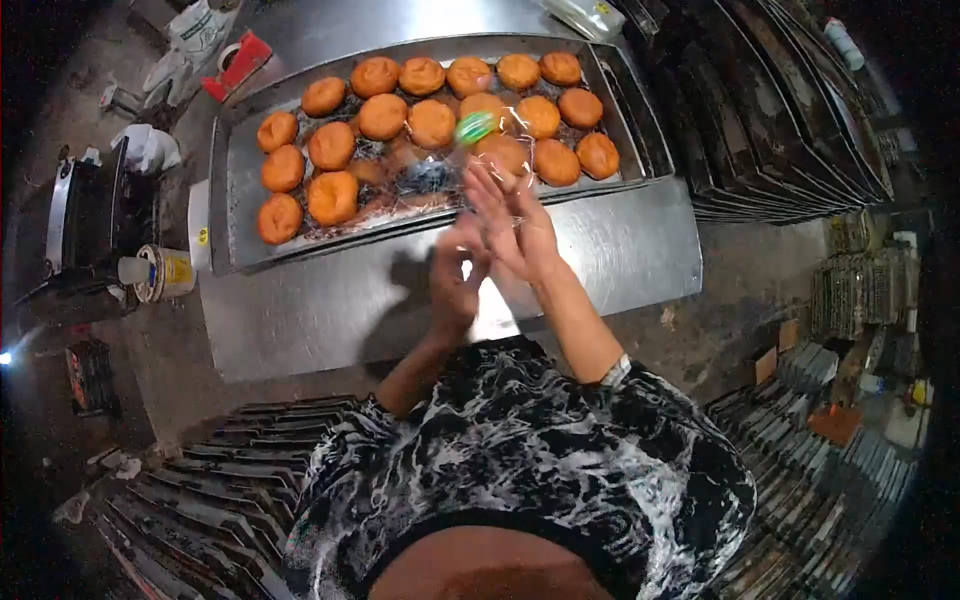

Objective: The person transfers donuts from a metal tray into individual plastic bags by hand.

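A clear plastic bag [475,127] with a green print hangs over the round brown buns [383,117] in the metal tray [425,222]. My right hand [515,225] is just below the bag, its palm turned up and its fingers stretched out by the plastic. Beside it on the left, my left hand [459,278] has curled fingers close to the right palm. What the left fingers hold, if anything, is too blurred to tell. Reflections on the plastic partly hide the buns beneath, and the bag's lower edge is unclear.
The tray lies on a shiny metal table [290,325]. A red tape dispenser [237,66] is at its back left, and a plastic packet [588,17] at the back. Stacked dark trays [770,100] stand right. A white bucket [165,274] is left of the table.
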A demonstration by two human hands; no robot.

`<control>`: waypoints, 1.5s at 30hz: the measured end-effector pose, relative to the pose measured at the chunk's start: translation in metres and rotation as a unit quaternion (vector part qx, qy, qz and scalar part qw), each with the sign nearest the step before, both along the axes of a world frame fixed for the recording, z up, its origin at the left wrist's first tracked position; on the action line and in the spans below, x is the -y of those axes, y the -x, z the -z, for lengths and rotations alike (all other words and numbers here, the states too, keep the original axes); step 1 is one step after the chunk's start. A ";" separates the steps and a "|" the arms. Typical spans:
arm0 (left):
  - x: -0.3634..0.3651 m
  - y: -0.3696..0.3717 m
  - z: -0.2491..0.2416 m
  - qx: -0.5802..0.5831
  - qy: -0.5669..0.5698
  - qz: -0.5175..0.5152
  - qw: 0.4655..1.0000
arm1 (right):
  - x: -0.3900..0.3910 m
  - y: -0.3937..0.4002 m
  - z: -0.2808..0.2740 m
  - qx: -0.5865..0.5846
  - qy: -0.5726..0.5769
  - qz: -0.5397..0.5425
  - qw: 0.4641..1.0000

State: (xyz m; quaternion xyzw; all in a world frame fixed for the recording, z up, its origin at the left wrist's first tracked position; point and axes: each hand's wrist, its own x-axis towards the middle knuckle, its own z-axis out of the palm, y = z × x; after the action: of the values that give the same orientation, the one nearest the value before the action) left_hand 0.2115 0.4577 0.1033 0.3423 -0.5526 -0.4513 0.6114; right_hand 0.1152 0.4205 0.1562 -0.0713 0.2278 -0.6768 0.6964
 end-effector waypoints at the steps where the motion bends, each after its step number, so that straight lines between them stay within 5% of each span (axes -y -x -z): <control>1: 0.003 -0.001 -0.016 -0.218 -0.221 0.014 0.950 | -0.007 -0.010 0.011 0.051 0.007 -0.053 0.997; 2: 0.008 -0.012 0.033 -0.402 -0.220 0.098 0.883 | -0.018 -0.018 0.021 0.103 0.017 -0.109 0.989; 3: 0.014 -0.026 0.015 -0.416 -0.294 0.089 0.856 | -0.030 -0.018 0.018 0.066 -0.052 -0.275 0.958; 4: 0.017 -0.039 -0.003 -0.428 -0.363 0.080 0.824 | -0.025 -0.034 0.044 0.131 -0.079 -0.290 0.945; 5: 0.022 -0.047 0.009 -0.421 -0.335 0.041 0.842 | -0.016 -0.016 0.063 -0.141 -0.011 -0.365 0.920; 6: 0.028 -0.055 0.030 -0.413 -0.308 -0.001 0.857 | 0.003 0.008 0.059 -0.398 0.063 -0.409 0.819; 7: 0.036 -0.069 0.047 -0.439 -0.271 -0.021 0.856 | 0.024 0.023 0.057 -0.610 0.136 -0.269 0.733; 8: 0.038 -0.080 0.033 -0.440 -0.281 -0.062 0.851 | 0.051 0.036 0.058 -0.773 0.202 -0.099 0.592; 9: 0.042 -0.087 0.017 -0.455 -0.280 -0.089 0.840 | 0.078 0.054 0.079 -0.958 0.082 -0.080 0.265; 12: 0.042 -0.098 -0.016 -0.495 -0.277 -0.116 0.815 | 0.109 0.075 0.107 -0.948 0.062 -0.159 0.268; 14: 0.044 -0.104 -0.020 -0.525 -0.269 -0.110 0.800 | 0.101 0.064 0.095 -0.697 0.150 -0.232 0.662; 16: 0.048 -0.105 -0.017 -0.528 -0.266 -0.191 0.784 | 0.029 -0.003 0.034 -0.842 0.202 0.072 0.495; 18: 0.044 -0.087 -0.017 -0.444 -0.232 -0.162 0.850 | 0.007 -0.031 0.002 -0.821 0.378 0.105 0.415; 19: 0.036 -0.077 -0.027 -0.381 -0.224 -0.112 0.890 | 0.010 -0.041 -0.008 -0.815 0.387 0.112 0.417; 21: 0.040 -0.073 -0.023 -0.400 -0.230 -0.023 0.887 | 0.002 -0.043 -0.012 -0.817 0.381 0.121 0.416; 22: 0.044 -0.067 -0.030 -0.423 -0.220 0.055 0.877 | -0.009 -0.042 -0.013 -0.832 0.390 0.098 0.384; 23: 0.038 -0.063 -0.039 -0.488 -0.282 0.193 0.803 | -0.014 -0.041 -0.013 -0.844 0.397 0.077 0.353; 24: 0.036 -0.055 -0.039 -0.482 -0.285 0.205 0.803 | -0.010 -0.040 -0.011 -0.848 0.388 0.087 0.352; 26: 0.027 -0.035 -0.032 -0.319 -0.178 0.065 0.929 | -0.002 -0.035 -0.004 -0.821 0.371 0.085 0.426; 27: 0.026 -0.027 -0.048 -0.378 -0.302 -0.007 0.875 | 0.001 -0.038 -0.003 -0.810 0.335 0.026 0.481; 28: 0.024 -0.034 -0.046 -0.378 -0.304 -0.007 0.874 | -0.006 -0.040 -0.005 -0.811 0.333 0.024 0.481; 30: 0.033 -0.065 -0.038 -0.382 -0.396 0.166 0.818 | -0.019 -0.046 -0.012 -0.708 0.269 0.114 0.642; 31: 0.032 -0.069 -0.024 -0.447 -0.467 0.255 0.719 | -0.027 -0.041 -0.012 -0.779 0.240 0.154 0.558; 32: 0.022 -0.059 -0.009 -0.332 -0.433 0.196 0.815 | -0.021 -0.036 0.009 -0.755 0.158 0.095 0.630; 33: 0.008 -0.038 -0.007 -0.205 -0.391 0.130 0.888 | 0.001 -0.017 0.033 -0.728 0.193 0.019 0.658; 34: -0.004 -0.027 0.019 -0.123 -0.384 0.118 0.907 | 0.022 -0.003 0.056 -0.651 0.219 -0.043 0.725; 35: -0.012 -0.026 0.068 0.076 -0.288 0.180 0.938 | 0.045 0.013 0.030 -0.711 0.098 -0.028 0.696; 36: -0.030 -0.018 0.065 0.424 0.032 0.157 0.891 | 0.065 0.018 -0.002 -0.711 0.130 0.079 0.686; 38: -0.045 0.005 0.083 0.441 0.143 0.109 0.879 | 0.117 0.018 -0.015 -0.764 0.115 0.042 0.634; 40: -0.043 0.008 0.153 0.566 0.124 0.206 0.789 | 0.139 0.002 -0.013 -0.769 0.340 0.215 0.496; 42: -0.020 -0.004 0.192 0.399 0.217 0.259 0.852 | 0.078 0.008 0.008 -0.751 0.335 0.039 0.568; 43: -0.005 -0.010 0.149 0.423 0.091 0.335 0.837 | 0.034 0.014 0.022 -0.692 0.270 -0.070 0.665; 44: -0.003 -0.021 0.195 0.339 0.103 0.283 0.891 | -0.011 0.023 -0.007 -0.678 -0.020 -0.361 0.640; 45: 0.002 -0.031 0.155 0.308 -0.043 0.287 0.906 | -0.059 0.035 0.064 -0.540 0.069 -0.280 0.791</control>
State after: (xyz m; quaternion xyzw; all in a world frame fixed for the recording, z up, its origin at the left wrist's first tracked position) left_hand 0.2426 0.4558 -0.0518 0.3166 -0.7679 -0.5028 0.2394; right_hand 0.0804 0.4795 0.0923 -0.5334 0.4898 -0.3173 0.6123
